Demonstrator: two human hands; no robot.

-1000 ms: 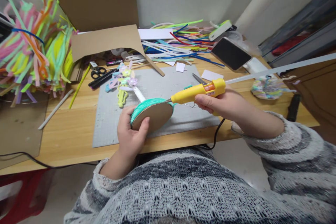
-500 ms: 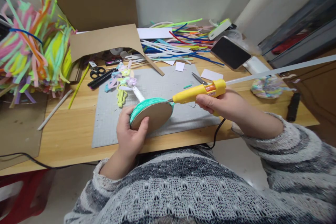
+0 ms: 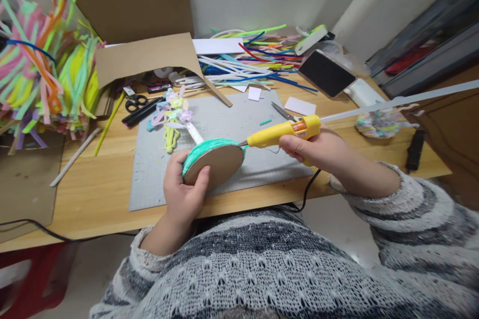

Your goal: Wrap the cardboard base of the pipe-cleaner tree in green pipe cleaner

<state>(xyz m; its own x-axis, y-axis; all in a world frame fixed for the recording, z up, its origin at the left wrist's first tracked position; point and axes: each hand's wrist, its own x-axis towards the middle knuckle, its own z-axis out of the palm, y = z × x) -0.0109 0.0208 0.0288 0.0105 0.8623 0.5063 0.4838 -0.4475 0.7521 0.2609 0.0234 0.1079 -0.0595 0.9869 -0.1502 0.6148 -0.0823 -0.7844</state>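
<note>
My left hand (image 3: 183, 189) is closed on the near side of a round cardboard disc (image 3: 219, 164), thumb on its bare brown face. Teal pipe cleaner (image 3: 204, 147) is wound around the disc's other side and edge. From that side a white-wrapped stem (image 3: 194, 133) sticks out, with pastel pipe-cleaner flowers (image 3: 179, 109) at its far end. My right hand (image 3: 314, 147) grips a yellow hot glue gun (image 3: 282, 132), whose metal nozzle is at the disc's right edge. A long translucent glue stick (image 3: 396, 102) runs out of the gun's back.
A grey cutting mat (image 3: 149, 179) lies on the wooden table, with a pair of pointed scissors (image 3: 280, 109) on it. Behind are loose pipe cleaners (image 3: 232, 70), a cut cardboard sheet (image 3: 145, 57) and a phone (image 3: 327, 74). A large pipe-cleaner bundle (image 3: 41, 70) stands left.
The view has shifted slightly, so everything appears a little to the left. Both hands keep their grips, and the nozzle stays at the disc's right edge.
</note>
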